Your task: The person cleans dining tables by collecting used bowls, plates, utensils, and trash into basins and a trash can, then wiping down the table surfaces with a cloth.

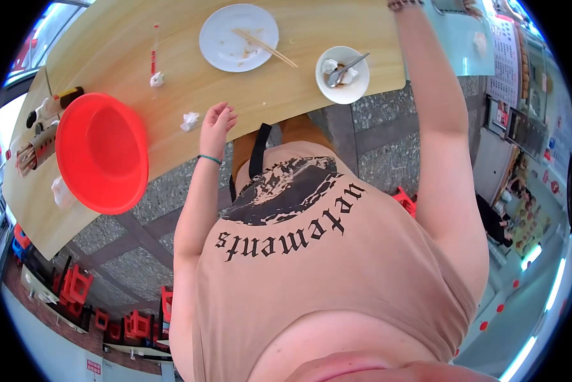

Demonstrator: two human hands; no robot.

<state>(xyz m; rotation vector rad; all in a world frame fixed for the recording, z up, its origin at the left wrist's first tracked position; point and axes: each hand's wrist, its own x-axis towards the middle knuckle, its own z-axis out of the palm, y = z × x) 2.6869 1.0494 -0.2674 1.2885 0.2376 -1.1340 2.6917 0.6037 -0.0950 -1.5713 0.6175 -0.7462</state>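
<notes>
- Left hand (219, 121): near table edge, fingers loosely half-curled, nothing visible in it. Green band (210, 158) on wrist.
- Right hand: beyond top edge of frame, can't tell state or contents. Only wrist with beaded bracelet (405, 4) shows.
- Crumpled tissue (190, 121): on wooden-look table (184, 60), just beside left hand, apart from it. Probably very light, soft, tears if damp; pinch at top folds.
- Bowl (340, 97): on table near right forearm; holds spoon (357, 64), white wads, brown liquid. Looks stiff, smooth, likely slippery if wet; hold under rim, level, spoon could slide.
- Plate (217, 38): food scraps, chopsticks (267, 49) overhanging rim. Probably rigid; grip opposite rims.
- Red basin (76, 153): at table's left, likely light plastic; take by rim.
- Writing: shirt (337, 274) reads "vetements", upside down here. Slim wrapper (153, 58) has red print, unreadable. Wall sheet (503, 60) covered in text, too small.
</notes>
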